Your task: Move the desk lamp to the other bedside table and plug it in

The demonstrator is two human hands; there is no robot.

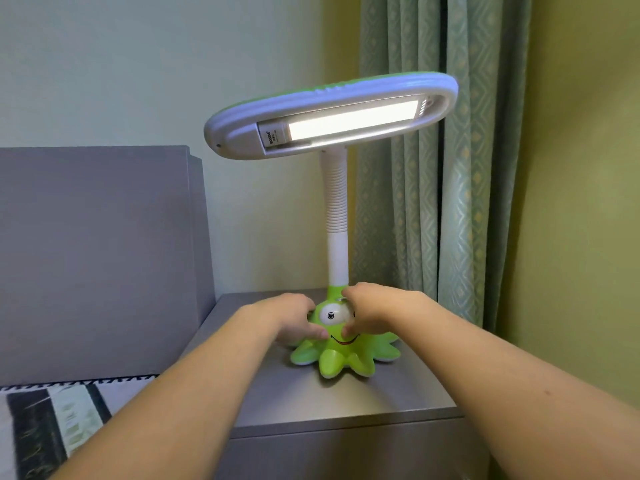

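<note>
On the grey bedside table [346, 403], beside the upholstered headboard [97, 254] and in front of the green patterned curtain [443, 202], the desk lamp [334, 348] stands upright with both of the person's hands on its base. The left hand [291, 315] cups the left flank of the green body and the right hand [372, 315] the right flank; the fingers of each curl around and press on the plastic, with the thumbs [317, 331] meeting near the painted smile, so both hands are clamped on the lamp rather than hovering.

Judging by the lit panel in the head, the lamp is powered, which suggests it is either about to be lifted from its first table or has just been set down on the second; the frame alone does not settle which. No cord, plug or socket is in view. If the step is a lift, it would go best with the grip kept low on the base, the lamp raised straight up and held vertical, since the wide head sits high on a flexible neck and could sway or tip. The cord, wherever it runs, should be freed before the lamp travels.

The lamp has a glossy green base shaped like a smiling creature with spreading legs and one large white eye, a white ribbed gooseneck [335, 202], and a broad oval white-rimmed head [332, 116] tilted toward the viewer, glowing warm white.
</note>
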